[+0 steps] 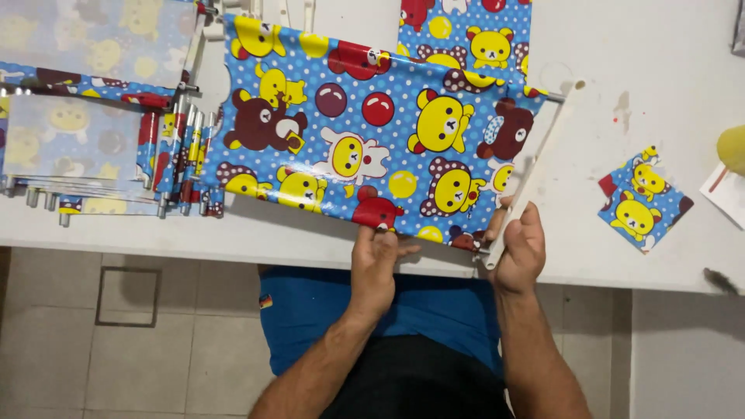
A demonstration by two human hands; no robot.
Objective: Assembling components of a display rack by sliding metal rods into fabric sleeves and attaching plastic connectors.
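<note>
Closest in: blue shirt (372, 310) and dark trousers at the bottom, forearms reaching up to the near edge of the white table (660, 256)

Left hand (374, 260) pinching the near hem of the printed sheet (365, 124), fingers together, thumb and fingertips clamped on the edge just below a red bear. Right hand (518, 250) wrapped round the lower end of a white plastic bar (531, 174), fingers curled shut on it, thumb pressed on top. Bar running diagonally up and to the right along the sheet's right edge, with a thin metal rod (554, 98) poking out near its top end

Sheet itself: glossy blue with white dots, yellow and brown cartoon bears, red and purple balls, lying flat across the middle of the table, near edge slightly overhanging

Off to the right, well apart from the hands: small folded square of the same fabric (642, 198), and a yellow thing (732, 149) cut off by the frame, can't tell what

Left side: stack of finished panels (85, 132) in the same print, metal rod ends sticking out toward the near edge

Further back: another piece of the print (466, 35) peeking out behind the sheet's top edge

Grey tiled floor (116, 349) below the table
</note>
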